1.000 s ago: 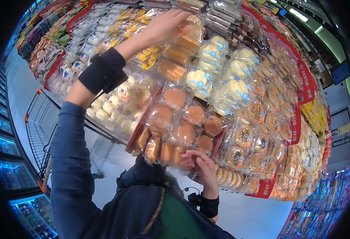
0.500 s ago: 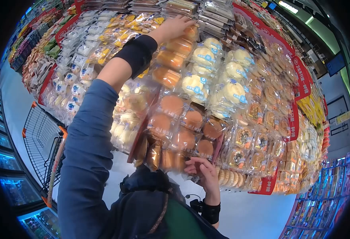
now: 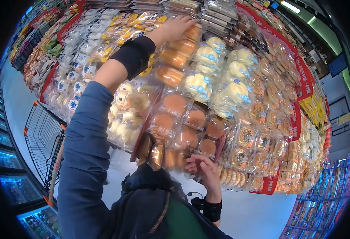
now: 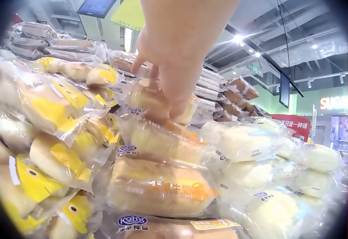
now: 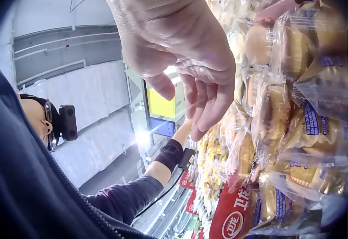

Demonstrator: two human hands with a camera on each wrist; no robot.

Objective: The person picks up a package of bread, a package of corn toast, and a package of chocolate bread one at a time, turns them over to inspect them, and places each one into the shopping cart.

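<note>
My left hand (image 3: 178, 28) reaches over the far end of a row of packaged bread loaves (image 3: 170, 75). In the left wrist view, its thumb and fingers come down around a packaged bread loaf (image 4: 145, 98), gripping it from above; the hand hides part of the wrapper. More clear-wrapped loaves (image 4: 160, 189) with orange print lie in front of it. My right hand (image 3: 207, 171) is held low beside the front of the round brown cakes (image 3: 175, 104), its fingers loosely bent with nothing between them.
White round buns (image 3: 198, 83) in clear bags lie right of the loaves, yellow-printed bread bags (image 3: 133, 22) left. A red divider (image 3: 143, 133) edges the cakes. Golden-wrapped cakes (image 3: 156, 156) stand at the front edge. A shopping cart (image 3: 43, 139) stands at the left.
The left hand shifted slightly right over the far loaves, its forearm swinging rightward, then stayed there. The right hand hardly moved. The view shifted a little.
</note>
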